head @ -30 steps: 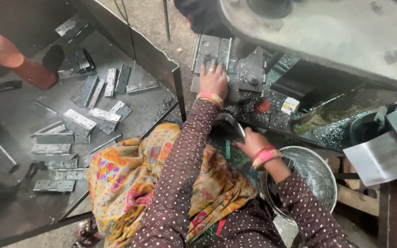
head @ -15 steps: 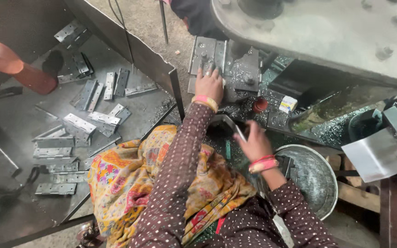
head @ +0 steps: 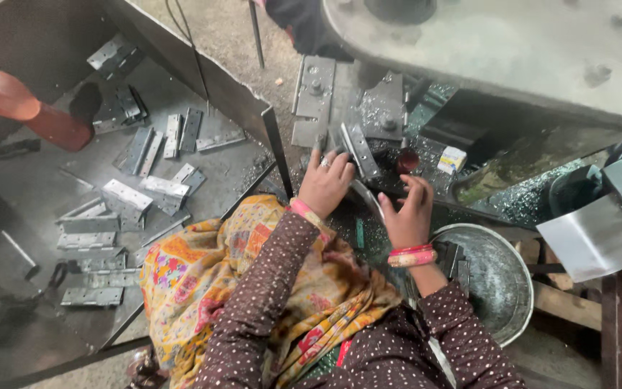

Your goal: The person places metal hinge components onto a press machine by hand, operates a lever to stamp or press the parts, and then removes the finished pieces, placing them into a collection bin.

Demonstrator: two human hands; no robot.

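Both your hands meet at a flat grey steel hinge plate (head: 360, 150) on the machine bed: left hand (head: 325, 184) fingers pinching its end, right hand (head: 406, 212) loosely curled beside it

A gritty concrete floor (head: 224, 36) runs between a dark metal bin (head: 30, 338) and a grey machine table (head: 512, 50) in daylight.
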